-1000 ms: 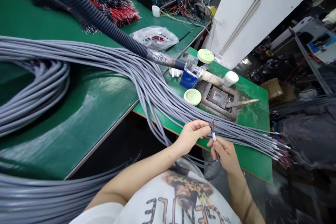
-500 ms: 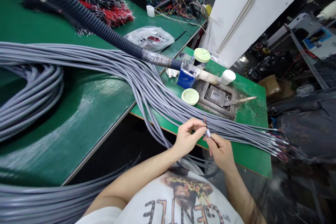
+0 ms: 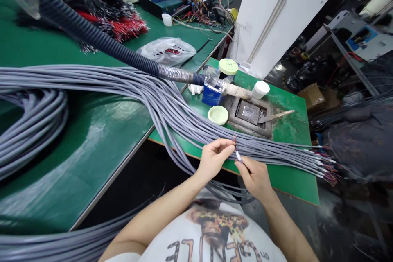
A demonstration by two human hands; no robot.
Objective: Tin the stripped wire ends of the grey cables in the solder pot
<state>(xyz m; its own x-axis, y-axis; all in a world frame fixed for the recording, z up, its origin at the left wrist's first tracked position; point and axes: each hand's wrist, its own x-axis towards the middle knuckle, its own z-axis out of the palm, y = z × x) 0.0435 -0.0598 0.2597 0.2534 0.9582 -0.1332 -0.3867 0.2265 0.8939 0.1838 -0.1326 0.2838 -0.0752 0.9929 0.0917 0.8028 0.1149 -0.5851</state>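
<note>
Between my two hands is the end of a grey cable (image 3: 238, 156), with a white sleeve and thin coloured wires (image 3: 234, 139) fanning out of its tip. My left hand (image 3: 215, 156) pinches those wires between thumb and fingertips. Closed round the cable just below the white sleeve is my right hand (image 3: 254, 175). Behind both hands a thick bundle of grey cables (image 3: 196, 120) runs across the green table, its stripped ends (image 3: 327, 166) splayed at the right with coloured wires showing.
A solder pot (image 3: 250, 112) with a flat scraper (image 3: 276, 116) across it stands beyond the bundle. Near it are a pale green lid (image 3: 217, 115), a white jar (image 3: 260, 89) and a corrugated hose (image 3: 123, 49). Coiled grey cables (image 3: 37, 123) lie at the left.
The coloured wires now stand up spread above my left fingertips, where before they were bunched more closely. Both hands stay on the cable; the whole view has shifted slightly.
</note>
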